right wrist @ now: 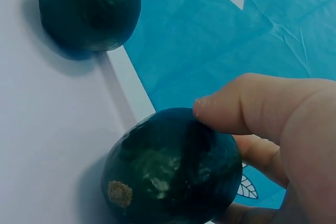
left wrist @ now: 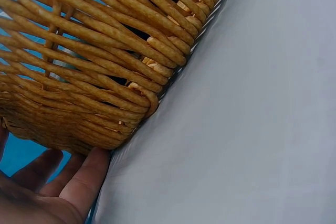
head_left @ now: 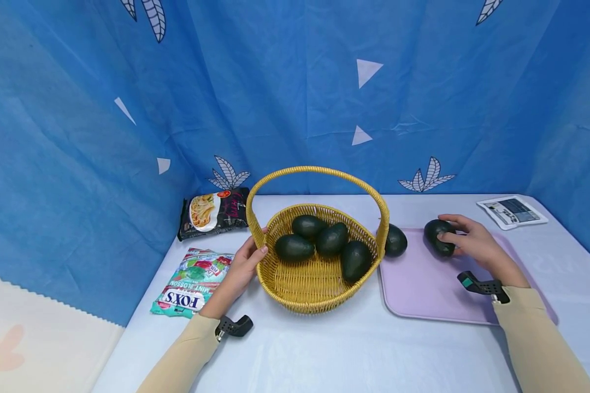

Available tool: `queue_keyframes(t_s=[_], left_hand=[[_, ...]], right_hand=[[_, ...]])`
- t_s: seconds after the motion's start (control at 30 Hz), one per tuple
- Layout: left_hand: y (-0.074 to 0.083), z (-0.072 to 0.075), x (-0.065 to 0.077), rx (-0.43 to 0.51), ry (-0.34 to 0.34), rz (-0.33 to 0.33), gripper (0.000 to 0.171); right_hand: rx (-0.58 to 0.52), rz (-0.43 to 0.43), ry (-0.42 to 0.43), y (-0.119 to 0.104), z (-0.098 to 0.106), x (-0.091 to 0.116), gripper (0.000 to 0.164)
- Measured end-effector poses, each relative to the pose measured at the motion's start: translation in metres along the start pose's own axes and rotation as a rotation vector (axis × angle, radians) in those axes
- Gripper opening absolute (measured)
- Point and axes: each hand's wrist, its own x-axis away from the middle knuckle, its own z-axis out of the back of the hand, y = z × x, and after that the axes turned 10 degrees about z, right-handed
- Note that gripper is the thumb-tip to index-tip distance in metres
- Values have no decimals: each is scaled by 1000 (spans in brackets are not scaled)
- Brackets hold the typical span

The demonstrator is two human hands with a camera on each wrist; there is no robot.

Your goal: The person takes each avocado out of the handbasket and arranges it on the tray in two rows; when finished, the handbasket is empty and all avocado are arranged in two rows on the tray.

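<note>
The right hand (head_left: 472, 243) grasps a dark green avocado (head_left: 434, 238) between thumb and fingers, above the far part of a lilac tray (head_left: 437, 297) on the right of the surface (head_left: 324, 355); whether the avocado touches the tray cannot be told. The left hand (head_left: 246, 263) holds the left side of a yellow woven basket (head_left: 305, 286), its thumb over the rim and its other fingers against the outside of the wall. The basket stands upright in the middle, its tall handle arching over it. Four more avocados (head_left: 331, 240) lie inside, three toward the far side and one by the right wall. Another avocado (head_left: 396, 242) rests at the far left corner of the tray, just beside the basket and partly hidden by the handle. On the left lie a black noodle packet (head_left: 232, 210) and, nearer, a green and red bag of sweets (head_left: 187, 286). A flat white packet (head_left: 513, 212) lies beyond the tray at the far right. A blue curtain (head_left: 295, 98) with white leaves and triangles hangs behind the surface
</note>
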Motion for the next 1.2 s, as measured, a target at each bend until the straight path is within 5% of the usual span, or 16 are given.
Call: queue_keyframes(t_s=[0.77, 1.2], left_hand=[[0, -2, 1, -16, 19, -12, 57], [1, -1, 1, -30, 14, -10, 57]], right_hand=[[72, 6, 37, -10, 20, 10, 76], [166, 156, 132, -50, 27, 29, 69]])
